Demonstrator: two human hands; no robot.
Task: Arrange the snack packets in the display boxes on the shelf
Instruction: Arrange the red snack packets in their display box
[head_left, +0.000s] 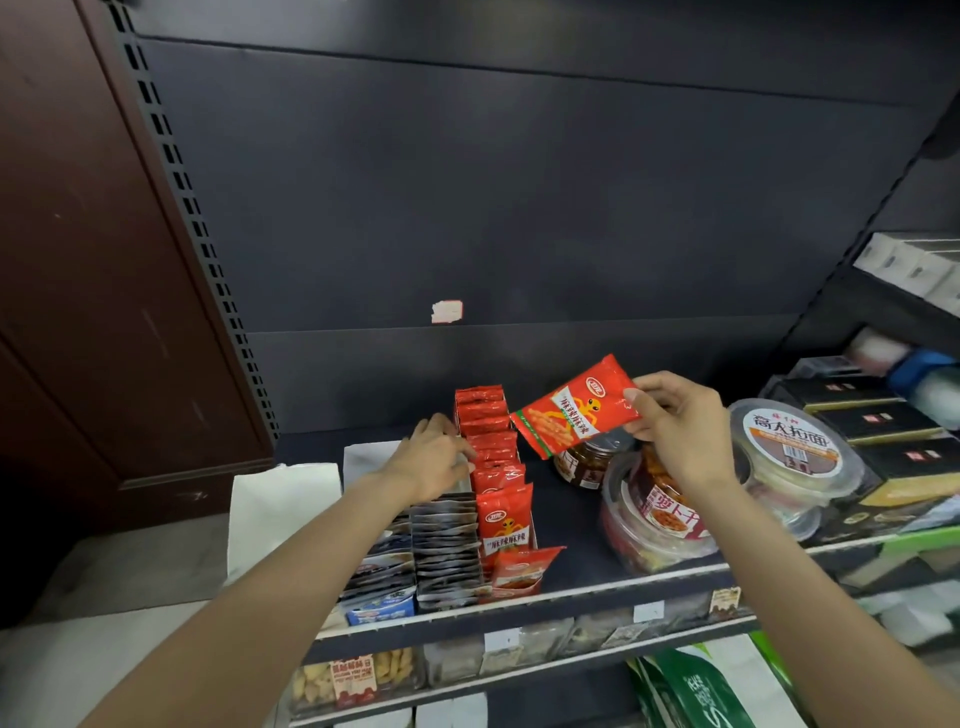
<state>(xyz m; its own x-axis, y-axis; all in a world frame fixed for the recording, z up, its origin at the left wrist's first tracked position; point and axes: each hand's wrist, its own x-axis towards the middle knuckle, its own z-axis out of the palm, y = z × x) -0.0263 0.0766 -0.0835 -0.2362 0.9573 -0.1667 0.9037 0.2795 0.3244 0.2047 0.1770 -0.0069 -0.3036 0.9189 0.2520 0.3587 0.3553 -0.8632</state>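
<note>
My right hand (680, 431) pinches a red snack packet (574, 408) by its right edge and holds it tilted in the air above the shelf. Just left of it, a row of red packets (493, 457) stands upright in a display box. My left hand (436, 457) rests against the left side of that row, fingers touching the packets near the back. Beside the red row stand two rows of dark silver packets (447, 551) in their own display boxes. One red packet (522, 571) leans at the front of the red box.
Round clear tubs (654, 519) and a lidded tub (789, 447) sit on the shelf (597, 587) to the right, with a jar (582, 465) behind. Black boxes (872, 421) stand far right. White paper (280, 509) hangs at the left. A lower shelf holds snack bags (343, 680).
</note>
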